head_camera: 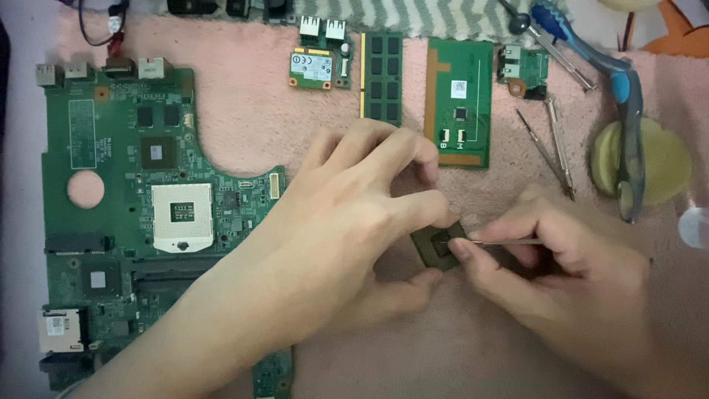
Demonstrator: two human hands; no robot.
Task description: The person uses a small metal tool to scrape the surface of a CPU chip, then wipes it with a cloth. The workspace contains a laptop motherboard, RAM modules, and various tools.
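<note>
Now, near to far:
L hand: left hand (347,222) comes in from lower left, fingers curled shut round the chip, index tip on its top edge, thumb (413,284) at its lower edge.
R hand: right hand (561,258) from lower right, fingers pinched closed on a thin metal tool (509,241); forefinger tip touches the chip's rt side.
Chip: small square processor chip (441,246), dark w/ darker die in centre, held between both hands just above the pink cloth (244,111), mid-frame. Turned like a diamond, corners up/down; square, so no clear long axis.
Tool axis: lies roughly horiz., tip pointing left onto the chip.
Mainboard: big green motherboard (111,222) flat on cloth at left, under L forearm; its square CPU socket (182,216) holds nothing, pins bare.
Mid-far: two slim screwdrivers (557,148) crossed, rt of a green touchpad board (459,103).
Far: RAM stick (382,77) upright in frame, small wifi card (314,69), small port board (523,70), blue-handled tool (628,111) across a yellow-green round thing (665,159).
Containers: can't make out any.
</note>
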